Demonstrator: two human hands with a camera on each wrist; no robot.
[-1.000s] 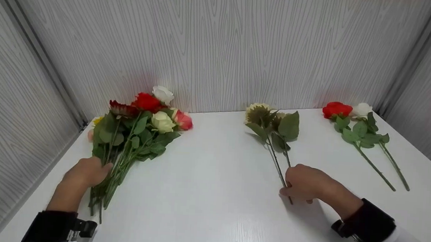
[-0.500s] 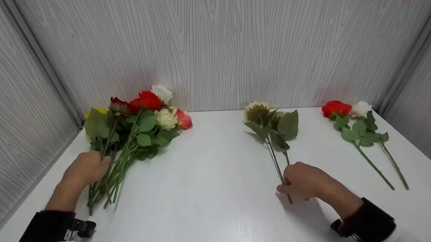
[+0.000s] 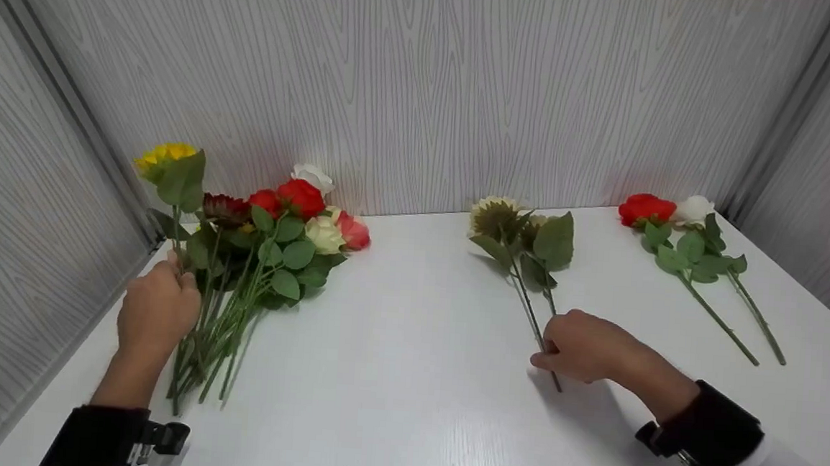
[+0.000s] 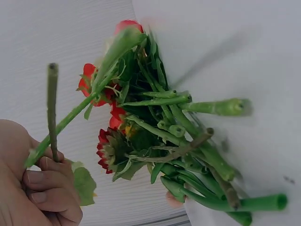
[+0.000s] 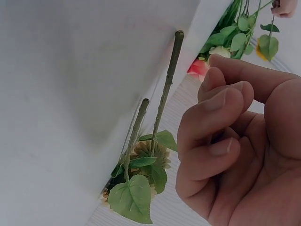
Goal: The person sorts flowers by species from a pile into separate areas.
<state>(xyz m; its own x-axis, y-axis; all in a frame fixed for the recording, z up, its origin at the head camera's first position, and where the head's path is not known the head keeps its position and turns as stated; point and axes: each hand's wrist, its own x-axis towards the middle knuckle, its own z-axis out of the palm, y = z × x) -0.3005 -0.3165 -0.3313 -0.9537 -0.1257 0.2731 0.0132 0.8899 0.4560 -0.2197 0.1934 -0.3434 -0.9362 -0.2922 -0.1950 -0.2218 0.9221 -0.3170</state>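
My left hand (image 3: 158, 304) grips the stem of a yellow sunflower (image 3: 166, 159), whose head stands upright above the other flowers. In the left wrist view, a thick green stem (image 4: 70, 115) also runs to the fingers; whether it is pinched too I cannot tell. To its right lies a bunch of flowers with red roses (image 3: 302, 199), a dark red flower (image 3: 225, 209) and a cream rose (image 3: 325, 235). My right hand (image 3: 584, 346), fingers loosely curled around nothing, is near the stems of two pale sunflowers (image 3: 495, 216); the right wrist view shows these stems (image 5: 164, 92) apart from the fingers.
A red rose (image 3: 647, 210) and a white rose (image 3: 694, 209) lie at the right on the white table (image 3: 406, 376). A white rose (image 3: 314, 178) and a pink one (image 3: 352, 230) are at the bunch's back. Grained panels (image 3: 423, 96) enclose the back and sides.
My left hand has moved up and slightly left, lifting the yellow sunflower out of the bunch. Leaves and heads of the bunch have shifted a little. My right hand has barely moved.
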